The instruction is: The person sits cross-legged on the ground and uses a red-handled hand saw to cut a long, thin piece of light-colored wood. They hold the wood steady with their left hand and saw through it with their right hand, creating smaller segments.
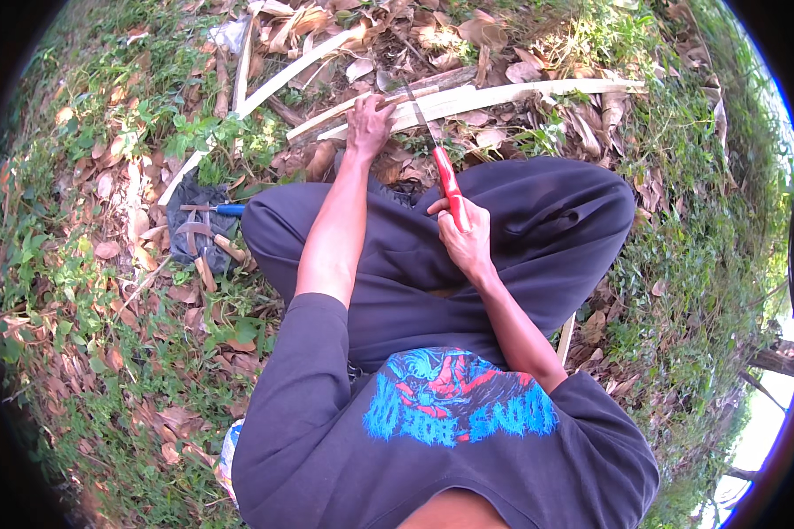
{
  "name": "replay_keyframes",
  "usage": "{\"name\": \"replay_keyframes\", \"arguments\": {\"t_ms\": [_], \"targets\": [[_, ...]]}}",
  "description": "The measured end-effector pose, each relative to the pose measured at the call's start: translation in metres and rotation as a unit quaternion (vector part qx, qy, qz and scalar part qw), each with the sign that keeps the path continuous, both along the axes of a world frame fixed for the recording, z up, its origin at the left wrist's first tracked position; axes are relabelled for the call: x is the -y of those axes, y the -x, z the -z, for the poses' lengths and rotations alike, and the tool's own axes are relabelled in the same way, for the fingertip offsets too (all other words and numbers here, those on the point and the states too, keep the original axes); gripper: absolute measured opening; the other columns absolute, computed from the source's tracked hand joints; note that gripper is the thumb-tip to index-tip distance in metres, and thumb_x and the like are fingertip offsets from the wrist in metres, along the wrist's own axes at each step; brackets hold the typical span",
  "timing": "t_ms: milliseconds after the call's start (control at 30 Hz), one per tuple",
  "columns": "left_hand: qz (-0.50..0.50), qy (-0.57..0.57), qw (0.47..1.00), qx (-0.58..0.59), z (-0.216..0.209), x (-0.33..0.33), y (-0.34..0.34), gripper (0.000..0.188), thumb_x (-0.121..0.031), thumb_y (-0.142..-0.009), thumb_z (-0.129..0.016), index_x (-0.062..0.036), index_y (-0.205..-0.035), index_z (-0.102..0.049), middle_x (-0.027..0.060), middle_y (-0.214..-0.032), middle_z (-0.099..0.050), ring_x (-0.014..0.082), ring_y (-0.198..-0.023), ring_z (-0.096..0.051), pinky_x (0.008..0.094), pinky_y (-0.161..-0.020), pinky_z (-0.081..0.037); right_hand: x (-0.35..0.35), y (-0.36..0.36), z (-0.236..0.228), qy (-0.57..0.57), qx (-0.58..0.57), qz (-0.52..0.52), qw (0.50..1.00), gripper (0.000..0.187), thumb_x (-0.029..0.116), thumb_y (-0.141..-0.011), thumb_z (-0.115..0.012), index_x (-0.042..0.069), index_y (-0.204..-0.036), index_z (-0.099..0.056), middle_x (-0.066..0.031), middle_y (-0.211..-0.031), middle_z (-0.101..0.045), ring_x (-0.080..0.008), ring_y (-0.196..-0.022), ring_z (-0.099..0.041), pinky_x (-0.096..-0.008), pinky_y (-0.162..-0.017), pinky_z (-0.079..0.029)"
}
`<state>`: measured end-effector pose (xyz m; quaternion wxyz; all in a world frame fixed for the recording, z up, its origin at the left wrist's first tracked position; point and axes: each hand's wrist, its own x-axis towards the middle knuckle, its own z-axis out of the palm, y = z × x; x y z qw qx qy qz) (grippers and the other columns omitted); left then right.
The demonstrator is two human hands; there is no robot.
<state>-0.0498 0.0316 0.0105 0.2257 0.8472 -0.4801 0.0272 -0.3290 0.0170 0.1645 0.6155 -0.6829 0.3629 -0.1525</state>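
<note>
My right hand is closed around the red handle of a hand saw. The saw's narrow blade points away from me and crosses the pale wooden strips lying in front of my folded legs. With bent fingers, my left hand grips a thin wooden strip, just left of the blade. Beside it lies a wider pale wooden strip, reaching far to the right. The undersides of my left fingers are hidden, and whether the saw teeth touch the wood is hard to see.
Another pale strip slants across the leaves at the upper left. By my left knee, a blue-handled tool and other tools with wooden handles lie on a dark cloth. Dry leaves and grass cover the ground around me.
</note>
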Motion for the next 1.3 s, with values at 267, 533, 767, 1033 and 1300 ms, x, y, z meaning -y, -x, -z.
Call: {"name": "replay_keyframes", "arguments": {"t_ms": [267,533,767,1033,1300], "targets": [[-0.033,0.07,0.996,0.055,-0.019,0.012,-0.008,0.024,-0.019,-0.088,-0.067,-0.0194,-0.112,-0.073,0.0022,-0.112,-0.066,0.023,-0.11,-0.056,0.0485,-0.09,-0.044,0.004,0.01,-0.008,-0.042,0.045,0.025,0.998,0.017,0.002,-0.086,-0.053,-0.003,-0.089,-0.069,0.0011,-0.056,-0.053,-0.0045,-0.05,-0.048,-0.0245,-0.049,-0.039],[-0.031,-0.006,0.999,0.011,-0.013,0.003,-0.025,0.038,-0.017,-0.083,-0.072,-0.0185,-0.12,-0.066,0.0065,-0.123,-0.058,0.03,-0.111,-0.056,0.0496,-0.091,-0.047,0.005,0.014,-0.005,-0.036,0.048,0.022,0.998,0.016,0.0,-0.086,-0.053,-0.003,-0.089,-0.069,0.0024,-0.057,-0.052,-0.0039,-0.049,-0.047,-0.0234,-0.048,-0.038],[-0.039,-0.025,0.999,0.016,-0.005,0.007,-0.033,0.044,-0.025,-0.076,-0.08,-0.0169,-0.116,-0.064,0.0066,-0.125,-0.059,0.0306,-0.114,-0.057,0.0497,-0.093,-0.047,0.004,0.017,-0.008,-0.04,0.042,0.026,0.998,0.017,0.001,-0.086,-0.053,-0.003,-0.09,-0.069,0.0017,-0.058,-0.055,-0.0045,-0.05,-0.049,-0.0233,-0.049,-0.04],[-0.044,-0.05,0.998,-0.01,-0.011,0.007,-0.042,0.045,-0.029,-0.076,-0.082,-0.0171,-0.117,-0.066,0.0033,-0.129,-0.061,0.0286,-0.116,-0.057,0.0544,-0.096,-0.042,0.001,0.024,-0.018,-0.064,0.039,0.035,0.997,0.018,0.001,-0.086,-0.052,-0.004,-0.09,-0.069,0.0029,-0.058,-0.055,-0.0034,-0.05,-0.048,-0.022,-0.049,-0.039],[0.002,0.062,0.998,-0.02,-0.063,0.007,-0.031,0.046,-0.029,-0.075,-0.084,-0.0131,-0.115,-0.07,0.0063,-0.123,-0.066,0.0285,-0.111,-0.06,0.043,-0.09,-0.051,-0.003,0.032,-0.051,-0.077,0.099,0.054,0.991,0.019,-0.003,-0.086,-0.05,-0.004,-0.09,-0.068,0.0048,-0.058,-0.052,-0.0012,-0.049,-0.045,-0.0199,-0.048,-0.036]]}}
